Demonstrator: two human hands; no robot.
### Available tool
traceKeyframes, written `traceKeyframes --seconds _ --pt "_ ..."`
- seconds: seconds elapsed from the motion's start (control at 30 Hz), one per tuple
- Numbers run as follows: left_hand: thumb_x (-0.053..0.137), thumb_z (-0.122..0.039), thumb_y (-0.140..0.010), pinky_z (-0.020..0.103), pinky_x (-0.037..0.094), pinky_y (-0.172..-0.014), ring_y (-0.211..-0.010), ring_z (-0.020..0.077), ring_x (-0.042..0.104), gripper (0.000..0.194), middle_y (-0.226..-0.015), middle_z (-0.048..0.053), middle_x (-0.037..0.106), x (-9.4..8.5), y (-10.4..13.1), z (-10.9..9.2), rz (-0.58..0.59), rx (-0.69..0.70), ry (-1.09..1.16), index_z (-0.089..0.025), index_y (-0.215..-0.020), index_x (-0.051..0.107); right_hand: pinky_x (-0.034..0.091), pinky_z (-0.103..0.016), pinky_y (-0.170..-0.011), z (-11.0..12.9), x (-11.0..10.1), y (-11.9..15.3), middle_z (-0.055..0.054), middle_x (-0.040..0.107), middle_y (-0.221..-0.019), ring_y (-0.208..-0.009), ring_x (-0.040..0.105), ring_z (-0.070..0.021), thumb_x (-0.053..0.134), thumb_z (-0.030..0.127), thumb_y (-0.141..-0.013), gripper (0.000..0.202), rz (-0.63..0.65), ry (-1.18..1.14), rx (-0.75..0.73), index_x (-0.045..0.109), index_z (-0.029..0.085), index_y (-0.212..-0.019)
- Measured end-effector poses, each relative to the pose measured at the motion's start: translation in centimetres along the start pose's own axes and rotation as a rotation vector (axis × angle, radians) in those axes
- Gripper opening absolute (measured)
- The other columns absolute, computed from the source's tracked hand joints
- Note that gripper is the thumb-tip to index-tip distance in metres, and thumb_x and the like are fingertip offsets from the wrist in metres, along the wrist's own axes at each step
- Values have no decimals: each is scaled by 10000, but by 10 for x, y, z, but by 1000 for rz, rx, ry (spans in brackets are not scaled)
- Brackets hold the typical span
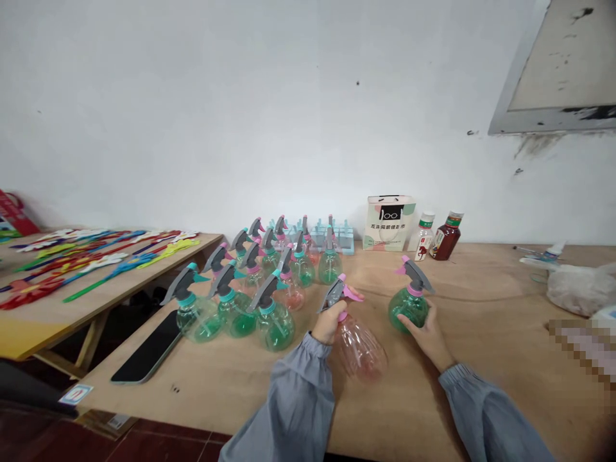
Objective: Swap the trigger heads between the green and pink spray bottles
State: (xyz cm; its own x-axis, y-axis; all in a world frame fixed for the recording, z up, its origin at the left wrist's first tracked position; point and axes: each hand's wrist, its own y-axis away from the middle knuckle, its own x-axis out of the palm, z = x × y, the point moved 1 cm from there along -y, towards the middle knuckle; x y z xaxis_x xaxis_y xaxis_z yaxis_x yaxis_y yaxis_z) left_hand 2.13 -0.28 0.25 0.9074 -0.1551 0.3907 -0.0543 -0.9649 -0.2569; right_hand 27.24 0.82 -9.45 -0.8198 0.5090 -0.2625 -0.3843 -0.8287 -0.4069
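My left hand is closed around the neck and grey trigger head of a pink spray bottle, which leans with its base toward me. My right hand grips the side of a green spray bottle with a pink collar and nozzle, standing nearly upright. Left of my hands, several more spray bottles are grouped in rows, green and pink, with grey heads and teal or pink trim. Some at the back are partly hidden by those in front.
A black phone lies at the table's left edge. Behind stand a light-blue rack, a paper bag and two drink bottles. A plastic bag sits far right. Colourful flower-shaped pieces cover another table on the left.
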Motion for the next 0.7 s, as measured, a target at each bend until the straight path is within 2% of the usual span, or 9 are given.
traceKeyframes --seconds 0.07,0.13,0.33,0.47,0.6,0.7 --pt "667 -244 -609 370 527 -862 -960 261 674 116 -768 51 707 2 -1 -1 39 3 23 -218 -722 663 478 -531 -963 0 0 0 -149 590 -1180 -1093 596 -343 757 716 -575 913 0 4 17 402 213 -1249" --pt "676 -251 -608 353 514 -869 -949 243 671 147 -768 44 701 2 -1 -1 47 18 19 -206 -747 663 475 -540 -966 -1 0 0 -146 590 -1176 -1090 599 -350 755 733 -554 928 -11 10 39 407 217 -1242" --pt "663 -232 -566 257 482 -692 -646 131 594 100 -602 -10 601 1 2 2 32 -51 45 -183 -619 594 456 -547 -992 -2 1 -2 -147 581 -1192 -1112 588 -353 750 754 -528 939 -36 6 20 423 214 -1224" --pt "676 -263 -549 223 427 -566 -633 137 606 196 -706 19 668 2 1 1 34 -97 78 -182 -721 628 467 -537 -982 -4 1 -2 -142 589 -1189 -1108 589 -349 753 736 -540 908 -48 6 -3 439 217 -1216" --pt "664 -294 -539 175 278 -430 -650 149 631 339 -895 70 726 1 0 -3 66 -189 124 -188 -860 650 463 -540 -987 -3 0 -2 -140 580 -1200 -1118 584 -348 754 728 -549 915 -24 6 9 420 220 -1233" --pt "634 -263 -505 161 255 -402 -632 143 624 302 -823 53 713 0 0 -5 49 -207 154 -185 -797 629 463 -545 -986 -1 0 -1 -151 575 -1205 -1116 585 -353 751 736 -551 935 -5 10 28 403 217 -1246"
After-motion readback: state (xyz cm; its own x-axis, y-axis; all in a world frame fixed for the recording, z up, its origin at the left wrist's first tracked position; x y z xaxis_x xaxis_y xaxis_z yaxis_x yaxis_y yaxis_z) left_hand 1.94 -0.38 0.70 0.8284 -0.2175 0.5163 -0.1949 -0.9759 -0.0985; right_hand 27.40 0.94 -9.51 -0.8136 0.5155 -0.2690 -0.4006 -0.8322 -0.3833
